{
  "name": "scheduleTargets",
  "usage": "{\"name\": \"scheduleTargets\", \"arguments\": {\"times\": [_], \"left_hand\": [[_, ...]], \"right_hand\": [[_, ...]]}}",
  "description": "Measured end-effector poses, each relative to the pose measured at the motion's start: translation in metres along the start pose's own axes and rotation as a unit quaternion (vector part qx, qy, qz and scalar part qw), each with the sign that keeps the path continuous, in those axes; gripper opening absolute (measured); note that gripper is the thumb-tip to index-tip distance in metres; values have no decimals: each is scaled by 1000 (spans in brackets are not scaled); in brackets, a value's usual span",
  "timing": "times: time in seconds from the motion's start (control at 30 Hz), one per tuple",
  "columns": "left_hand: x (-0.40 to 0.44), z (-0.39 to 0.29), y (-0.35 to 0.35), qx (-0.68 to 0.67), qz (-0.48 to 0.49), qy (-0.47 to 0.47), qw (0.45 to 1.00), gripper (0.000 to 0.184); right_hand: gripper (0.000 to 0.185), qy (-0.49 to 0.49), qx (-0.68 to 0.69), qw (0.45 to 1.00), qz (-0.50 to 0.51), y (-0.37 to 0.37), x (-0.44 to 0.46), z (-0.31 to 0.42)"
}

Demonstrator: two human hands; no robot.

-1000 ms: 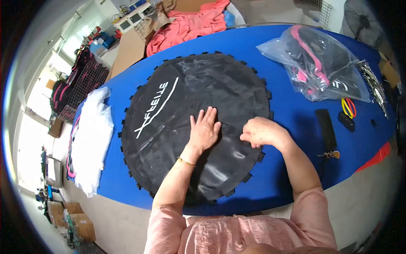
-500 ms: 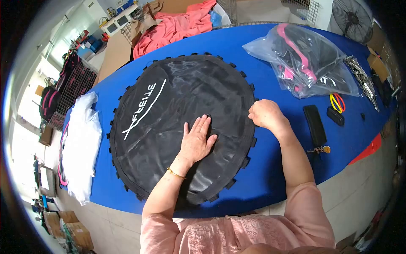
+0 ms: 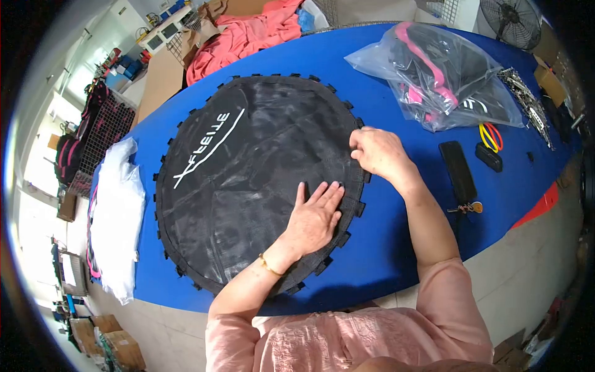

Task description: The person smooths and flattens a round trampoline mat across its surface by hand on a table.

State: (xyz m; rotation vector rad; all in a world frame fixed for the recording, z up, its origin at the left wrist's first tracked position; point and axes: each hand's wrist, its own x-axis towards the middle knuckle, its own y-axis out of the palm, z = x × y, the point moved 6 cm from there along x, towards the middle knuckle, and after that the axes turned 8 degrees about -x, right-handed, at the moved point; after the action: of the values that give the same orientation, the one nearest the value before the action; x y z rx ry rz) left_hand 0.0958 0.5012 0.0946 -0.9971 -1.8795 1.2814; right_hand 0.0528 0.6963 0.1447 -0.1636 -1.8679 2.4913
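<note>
A round black mat [image 3: 260, 161] with white lettering and small tabs round its rim lies flat on the blue table [image 3: 396, 248]. My left hand [image 3: 312, 223] rests palm down on the mat's lower right part, fingers spread, with nothing held. At the mat's right edge, my right hand [image 3: 379, 155] is closed, its fingertips pinched against the rim. What those fingertips hold is too small to make out.
A clear bag [image 3: 434, 77] with black and pink items lies back right, beside metal pieces [image 3: 527, 105]. A black case [image 3: 457, 170], keys [image 3: 474, 207] and coloured bands [image 3: 490, 136] are on the right. White plastic [image 3: 118, 217] lies left; pink cloth [image 3: 242, 40] is behind.
My left hand has slid right across the mat toward its edge. My right hand has moved up along the right rim. The view has shifted a little, and the mat appears farther left.
</note>
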Motion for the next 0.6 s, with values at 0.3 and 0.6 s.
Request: {"name": "scheduleTargets", "arguments": {"times": [0.3, 0.6], "left_hand": [[65, 30, 10, 25, -39, -27, 999, 51], [37, 8, 1, 8, -23, 6, 1000, 50]], "right_hand": [[46, -13, -16, 1000, -1, 26, 12, -28], [40, 0, -61, 998, 30, 35, 18, -29]]}}
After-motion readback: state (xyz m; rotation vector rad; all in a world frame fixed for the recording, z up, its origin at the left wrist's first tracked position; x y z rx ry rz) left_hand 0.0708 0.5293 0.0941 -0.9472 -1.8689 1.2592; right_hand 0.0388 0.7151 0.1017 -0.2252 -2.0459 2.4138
